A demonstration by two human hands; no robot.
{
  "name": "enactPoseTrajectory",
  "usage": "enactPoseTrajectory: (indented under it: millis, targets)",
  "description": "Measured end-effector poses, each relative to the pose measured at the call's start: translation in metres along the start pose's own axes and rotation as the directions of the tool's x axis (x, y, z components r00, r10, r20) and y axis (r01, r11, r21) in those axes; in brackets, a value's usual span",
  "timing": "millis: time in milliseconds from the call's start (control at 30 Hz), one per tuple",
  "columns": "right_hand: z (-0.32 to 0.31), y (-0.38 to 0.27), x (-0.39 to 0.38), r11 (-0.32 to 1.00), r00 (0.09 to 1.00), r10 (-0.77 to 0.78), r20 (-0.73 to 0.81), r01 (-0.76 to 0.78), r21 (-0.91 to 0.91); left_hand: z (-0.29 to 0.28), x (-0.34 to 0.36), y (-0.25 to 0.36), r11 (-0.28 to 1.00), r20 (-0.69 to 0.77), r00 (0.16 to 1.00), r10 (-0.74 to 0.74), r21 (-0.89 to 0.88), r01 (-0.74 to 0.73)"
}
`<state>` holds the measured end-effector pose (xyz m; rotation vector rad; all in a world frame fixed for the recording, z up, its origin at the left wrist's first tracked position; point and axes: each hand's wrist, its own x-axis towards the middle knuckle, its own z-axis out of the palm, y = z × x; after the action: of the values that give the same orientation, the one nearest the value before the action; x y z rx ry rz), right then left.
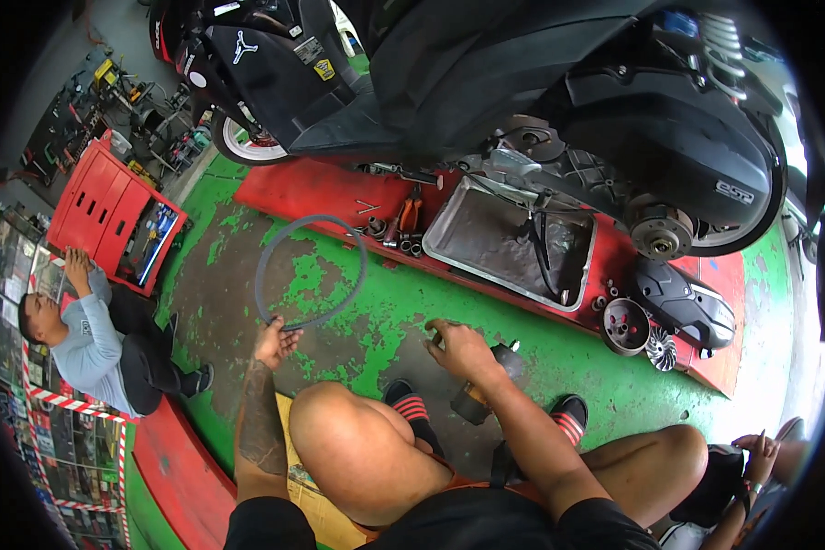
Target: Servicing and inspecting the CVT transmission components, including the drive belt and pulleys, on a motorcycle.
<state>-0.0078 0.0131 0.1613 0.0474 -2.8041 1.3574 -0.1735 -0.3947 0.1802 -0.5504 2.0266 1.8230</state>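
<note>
Here: left hand (275, 345), pinching grey belt (260, 277); right hand (458, 348), fingers curled, contents unclear; lower centre, power tool (472, 403) partly behind forearm (545, 429); centre-right, metal tray (477, 240).

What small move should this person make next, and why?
Probably bring the right hand over to steady the grey belt loop: only the left hand grips it, at its near edge, and the right hand is apart from it.

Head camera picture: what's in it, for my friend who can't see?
A person's left hand holds a gray belt-like loop above a patchy green floor. Beyond are a black scooter and a red platform holding tools and a metal tray.
</note>
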Motion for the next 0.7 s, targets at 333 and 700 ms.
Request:
enactPoseTrajectory:
  millis: [333,700]
  targets:
    - [0.004,-0.002,0.009,0.995,0.995,0.076,0.065,-0.08,0.066,0.057,0.153,0.013,0.907,-0.086,0.988,-0.126,-0.414,0.079]
    - [0.002,-0.002,0.005,0.988,0.989,0.133,0.06,-0.138,0.073,0.128,0.124,0.0,0.991,0.107,0.992,0.061,0.116,-0.073]
